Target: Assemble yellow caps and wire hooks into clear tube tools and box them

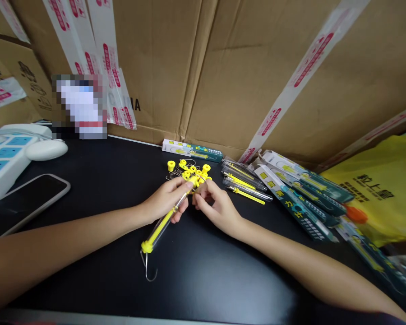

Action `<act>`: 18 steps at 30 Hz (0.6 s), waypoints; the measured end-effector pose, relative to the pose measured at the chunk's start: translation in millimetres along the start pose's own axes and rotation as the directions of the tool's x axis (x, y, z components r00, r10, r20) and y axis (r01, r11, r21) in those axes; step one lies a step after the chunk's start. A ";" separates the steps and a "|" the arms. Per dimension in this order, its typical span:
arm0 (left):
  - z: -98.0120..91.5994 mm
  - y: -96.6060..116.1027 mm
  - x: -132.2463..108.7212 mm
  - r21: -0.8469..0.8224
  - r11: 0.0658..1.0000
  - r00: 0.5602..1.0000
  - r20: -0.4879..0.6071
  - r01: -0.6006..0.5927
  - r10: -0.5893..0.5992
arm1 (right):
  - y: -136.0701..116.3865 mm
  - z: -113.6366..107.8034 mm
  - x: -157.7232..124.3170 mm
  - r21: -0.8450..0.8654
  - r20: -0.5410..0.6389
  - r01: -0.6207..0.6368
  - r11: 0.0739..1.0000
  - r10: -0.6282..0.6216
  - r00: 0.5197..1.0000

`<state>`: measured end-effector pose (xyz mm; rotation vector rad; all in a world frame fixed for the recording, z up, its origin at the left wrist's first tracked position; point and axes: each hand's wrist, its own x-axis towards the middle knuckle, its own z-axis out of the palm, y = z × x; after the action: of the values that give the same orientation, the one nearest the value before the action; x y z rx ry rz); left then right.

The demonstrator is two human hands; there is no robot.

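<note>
A clear tubular spring scale with yellow end caps and a yellow inner strip slants across my left hand, which is closed around its upper part. From its lower cap a bent metal hook hangs toward me. My right hand is at the scale's upper end, fingers curled and pinched at a thin wire ring; the fingertips are partly hidden. Just beyond both hands lies a small heap of yellow plastic caps, with wire hooks and springs among them.
Clear tubes with yellow strips lie right of the heap. Printed boxes are piled farther right, near a yellow bag. One box lies against the cardboard behind. A phone and a power strip are at left.
</note>
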<state>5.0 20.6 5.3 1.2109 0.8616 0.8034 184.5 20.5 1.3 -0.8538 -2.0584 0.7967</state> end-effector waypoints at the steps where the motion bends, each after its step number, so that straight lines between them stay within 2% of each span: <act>1: -0.2 0.1 0.3 -0.029 1.000 1.000 -0.017 -0.012 0.012 | 0.2 1.2 -0.5 0.050 -0.002 0.001 0.999 -0.001 1.000; 4: 0.6 1.1 0.0 -0.046 0.999 0.999 -0.018 -0.029 0.028 | -2.2 1.1 0.0 0.147 -0.012 -0.025 0.989 0.027 1.000; 6: 2.0 1.8 -0.9 -0.016 0.999 1.000 -0.014 -0.027 0.027 | -4.2 -0.3 1.4 0.148 -0.014 -0.054 0.988 0.057 0.998; 9: 4.1 2.0 -1.0 0.020 0.999 0.999 -0.020 -0.027 0.027 | -4.6 -1.6 3.1 0.086 -0.035 -0.068 0.994 0.071 0.997; 14: 4.6 1.6 1.0 0.030 0.999 1.000 -0.006 -0.011 0.012 | -2.8 -2.4 3.9 -0.106 -0.040 0.035 0.994 -0.040 0.998; 18: 5.5 0.6 -0.7 -0.029 0.999 0.999 -0.030 -0.024 0.023 | -4.8 -2.4 5.6 -0.102 -0.050 0.022 0.995 -0.027 0.998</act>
<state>9.5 17.7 6.7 1.1875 0.8581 0.8525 182.3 22.5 8.4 -0.8939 -2.0741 0.6553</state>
